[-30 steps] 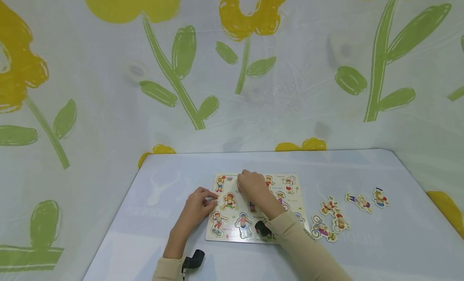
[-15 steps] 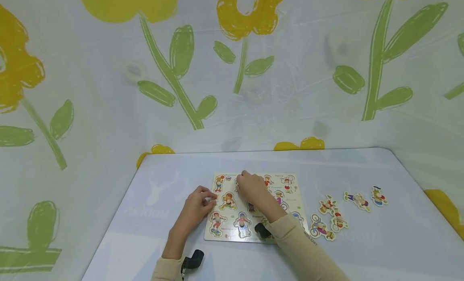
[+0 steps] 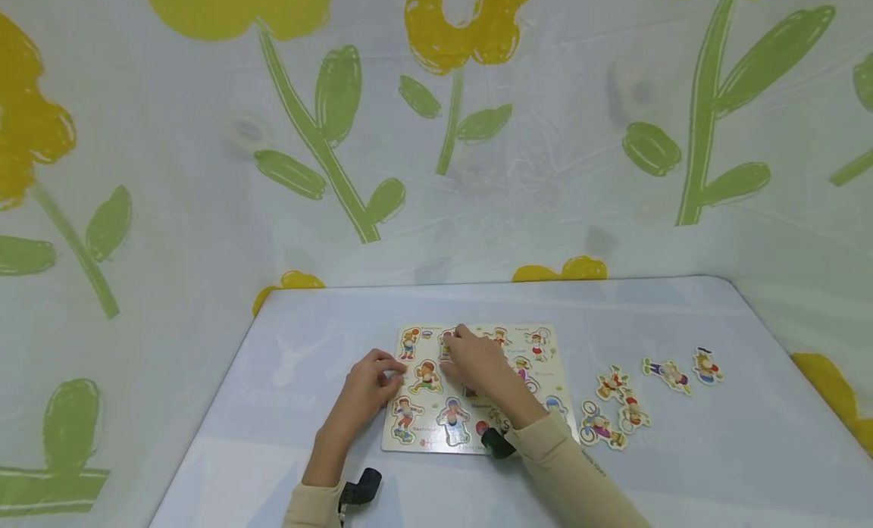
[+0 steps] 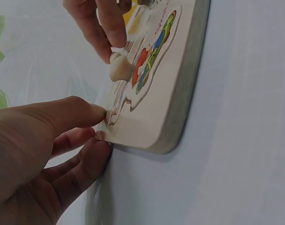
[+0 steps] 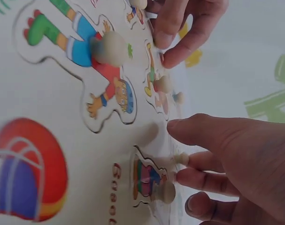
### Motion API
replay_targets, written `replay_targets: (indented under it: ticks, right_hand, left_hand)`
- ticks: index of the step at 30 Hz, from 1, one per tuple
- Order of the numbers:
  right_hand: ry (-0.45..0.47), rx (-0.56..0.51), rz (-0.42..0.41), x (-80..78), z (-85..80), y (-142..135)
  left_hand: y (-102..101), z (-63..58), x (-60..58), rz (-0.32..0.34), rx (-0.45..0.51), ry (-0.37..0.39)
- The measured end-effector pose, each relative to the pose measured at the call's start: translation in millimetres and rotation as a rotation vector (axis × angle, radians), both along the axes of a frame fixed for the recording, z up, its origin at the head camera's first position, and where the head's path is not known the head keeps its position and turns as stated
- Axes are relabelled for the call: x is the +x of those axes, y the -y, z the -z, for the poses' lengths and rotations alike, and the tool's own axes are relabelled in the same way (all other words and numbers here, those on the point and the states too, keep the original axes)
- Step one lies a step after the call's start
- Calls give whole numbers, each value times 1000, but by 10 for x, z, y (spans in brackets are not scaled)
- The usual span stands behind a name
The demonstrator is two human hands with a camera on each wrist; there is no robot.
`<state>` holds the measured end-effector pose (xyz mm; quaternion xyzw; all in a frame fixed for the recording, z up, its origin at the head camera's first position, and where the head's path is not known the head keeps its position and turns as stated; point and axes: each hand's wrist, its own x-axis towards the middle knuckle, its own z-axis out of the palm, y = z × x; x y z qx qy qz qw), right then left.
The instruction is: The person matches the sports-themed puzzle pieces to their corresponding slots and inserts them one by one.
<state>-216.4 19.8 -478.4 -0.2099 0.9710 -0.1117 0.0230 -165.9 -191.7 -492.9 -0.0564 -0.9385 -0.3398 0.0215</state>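
Observation:
A wooden peg puzzle board (image 3: 431, 446) with cartoon sports figures lies on the table. At its left edge my left hand (image 3: 369, 380) pinches the rim; in the left wrist view the thumb (image 4: 93, 114) lies on the top face and the fingers curl at the side. My right hand (image 3: 480, 357) is over the board's upper middle, beside a top-row figure piece (image 3: 445, 346). In the right wrist view its thumb (image 5: 189, 129) is spread away from the fingers, whose tips are right at a small wooden knob (image 5: 181, 159). A skateboarder piece (image 5: 88, 49) sits in its recess nearby.
Right of the board several loose figure pieces lie on the table, among them a cyclist piece (image 3: 600, 426), a piece in purple trousers (image 3: 668, 376) and one at far right (image 3: 707, 367). A flower-printed curtain (image 3: 436, 232) hangs behind the table (image 3: 682, 467).
My right hand has shifted slightly right and its fingers have spread, uncovering more of the top-row piece. My left hand stays at the board's edge. The head view has drifted a little.

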Motion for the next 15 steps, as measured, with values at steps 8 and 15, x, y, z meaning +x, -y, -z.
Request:
replay_targets:
  ticks: [8, 15]
  right_hand:
    - [-6, -94, 43, 139, -23, -160]
    - [-6, -98, 103, 307, -70, -426]
  left_hand:
    - [11, 13, -5, -12, -4, 7]
    - [7, 34, -16, -10, 3, 1]
